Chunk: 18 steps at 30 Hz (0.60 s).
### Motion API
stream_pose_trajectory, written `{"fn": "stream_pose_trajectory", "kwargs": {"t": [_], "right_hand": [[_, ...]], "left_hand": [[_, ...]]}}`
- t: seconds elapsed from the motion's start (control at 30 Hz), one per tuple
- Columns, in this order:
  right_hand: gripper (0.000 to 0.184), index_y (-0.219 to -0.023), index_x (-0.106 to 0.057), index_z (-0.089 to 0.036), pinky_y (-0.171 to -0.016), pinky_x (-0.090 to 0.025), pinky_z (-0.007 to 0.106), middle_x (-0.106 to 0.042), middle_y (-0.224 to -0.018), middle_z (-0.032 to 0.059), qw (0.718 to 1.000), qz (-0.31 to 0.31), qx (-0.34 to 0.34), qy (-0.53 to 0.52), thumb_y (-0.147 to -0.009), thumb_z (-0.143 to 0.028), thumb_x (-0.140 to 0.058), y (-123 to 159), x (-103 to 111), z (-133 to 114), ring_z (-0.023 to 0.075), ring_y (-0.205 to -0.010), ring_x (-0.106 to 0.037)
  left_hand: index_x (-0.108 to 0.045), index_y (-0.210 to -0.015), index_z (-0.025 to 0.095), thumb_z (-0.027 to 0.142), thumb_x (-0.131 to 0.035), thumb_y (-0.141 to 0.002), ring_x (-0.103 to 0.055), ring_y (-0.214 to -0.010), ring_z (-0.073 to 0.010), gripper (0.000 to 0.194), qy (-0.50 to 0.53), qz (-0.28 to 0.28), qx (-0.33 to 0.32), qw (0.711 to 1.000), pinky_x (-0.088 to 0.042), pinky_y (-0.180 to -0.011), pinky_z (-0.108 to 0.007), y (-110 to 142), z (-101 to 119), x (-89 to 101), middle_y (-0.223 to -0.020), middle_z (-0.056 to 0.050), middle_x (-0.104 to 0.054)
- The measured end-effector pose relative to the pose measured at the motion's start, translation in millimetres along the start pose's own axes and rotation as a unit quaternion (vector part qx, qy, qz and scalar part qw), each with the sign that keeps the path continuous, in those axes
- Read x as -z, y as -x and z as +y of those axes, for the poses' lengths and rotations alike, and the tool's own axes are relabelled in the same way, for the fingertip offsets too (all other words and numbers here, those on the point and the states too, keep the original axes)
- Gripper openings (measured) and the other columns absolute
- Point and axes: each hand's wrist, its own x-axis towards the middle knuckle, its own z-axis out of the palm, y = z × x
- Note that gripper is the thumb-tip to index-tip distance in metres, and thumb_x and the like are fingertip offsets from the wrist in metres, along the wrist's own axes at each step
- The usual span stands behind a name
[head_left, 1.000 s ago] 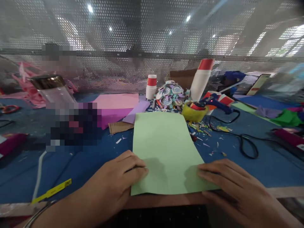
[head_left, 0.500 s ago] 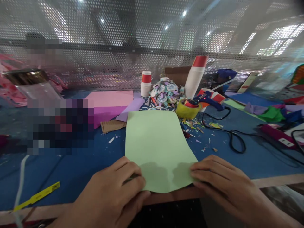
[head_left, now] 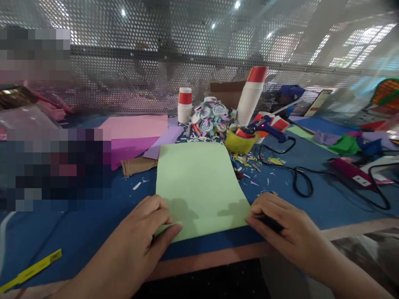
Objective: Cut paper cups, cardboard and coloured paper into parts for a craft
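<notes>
A light green sheet of paper (head_left: 198, 182) lies lengthwise on the blue table cover (head_left: 77, 232), its near edge slightly lifted. My left hand (head_left: 143, 236) pinches the sheet's near left corner between thumb and fingers. My right hand (head_left: 280, 228) grips the near right corner, fingers curled over the edge. Both hands sit near the table's front edge (head_left: 212, 259).
Behind the sheet are pink and purple papers (head_left: 137, 135), a brown card scrap (head_left: 137, 165), stacked paper cups (head_left: 185, 104) (head_left: 251, 96), a pile of round paper badges (head_left: 207, 118), a yellow tape roll (head_left: 238, 141), a blue glue gun (head_left: 269, 126) with its black cord (head_left: 299, 182), and scattered paper scraps. A yellow strip (head_left: 31, 270) lies front left. A perforated screen (head_left: 199, 50) closes the back.
The sheet's near edge has moved away from the table's front edge and lifted a little. Both hands shifted from lying over the corners to pinching them. The camera drifted right and up.
</notes>
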Motion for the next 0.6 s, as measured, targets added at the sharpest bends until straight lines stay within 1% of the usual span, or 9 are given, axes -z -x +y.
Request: {"fn": "stream_pose_trajectory", "kwargs": {"t": [0.1,0.2,0.33,0.43,0.6], "right_hand": [[0.021,-0.075,-0.050,-0.021,-0.070,-0.044,0.031,-0.057,-0.073,0.0013,1.000,-0.005,-0.027,-0.006,-0.095,-0.026,-0.047,-3,-1,3,0.0166,-0.071,-0.056],[0.022,-0.074,-0.048,-0.020,-0.066,-0.043,0.030,-0.056,-0.071,0.0006,0.999,-0.007,-0.041,0.000,-0.095,-0.026,-0.047,-5,-3,4,0.0159,-0.069,-0.055],[0.023,-0.072,-0.048,-0.021,-0.063,-0.043,0.028,-0.055,-0.068,0.0000,0.999,0.006,-0.034,0.018,-0.094,-0.026,-0.048,-8,-5,4,0.0152,-0.065,-0.054],[0.022,-0.073,-0.049,-0.021,-0.059,-0.041,0.027,-0.054,-0.066,-0.0007,0.999,0.009,-0.035,0.036,-0.094,-0.026,-0.049,-9,-5,4,0.0146,-0.062,-0.053],[0.021,-0.075,-0.050,-0.021,-0.060,-0.041,0.028,-0.055,-0.068,-0.0005,0.998,0.001,-0.044,0.041,-0.095,-0.028,-0.048,-9,-8,5,0.0151,-0.063,-0.054]], "left_hand": [[-0.058,-0.077,0.020,0.036,-0.044,-0.095,-0.055,-0.079,-0.0179,0.028,-0.024,0.016,0.001,1.000,-0.046,-0.070,-0.030,-1,1,-2.7,-0.087,-0.003,-0.055],[-0.058,-0.080,0.020,0.036,-0.042,-0.096,-0.055,-0.079,-0.0179,0.028,-0.033,0.021,0.012,0.999,-0.047,-0.072,-0.030,-3,0,-4.6,-0.089,-0.003,-0.054],[-0.057,-0.081,0.021,0.038,-0.043,-0.096,-0.055,-0.076,-0.0171,0.027,-0.039,0.034,0.009,0.999,-0.046,-0.068,-0.029,-2,-2,-6.7,-0.089,-0.003,-0.054],[-0.056,-0.080,0.021,0.039,-0.043,-0.096,-0.054,-0.074,-0.0172,0.028,-0.039,0.060,0.019,0.997,-0.045,-0.066,-0.029,1,-3,-9.9,-0.088,-0.003,-0.053],[-0.055,-0.080,0.022,0.041,-0.046,-0.094,-0.052,-0.076,-0.0192,0.026,-0.041,0.095,0.031,0.994,-0.044,-0.068,-0.032,4,-3,-15.5,-0.085,-0.002,-0.053]]}}
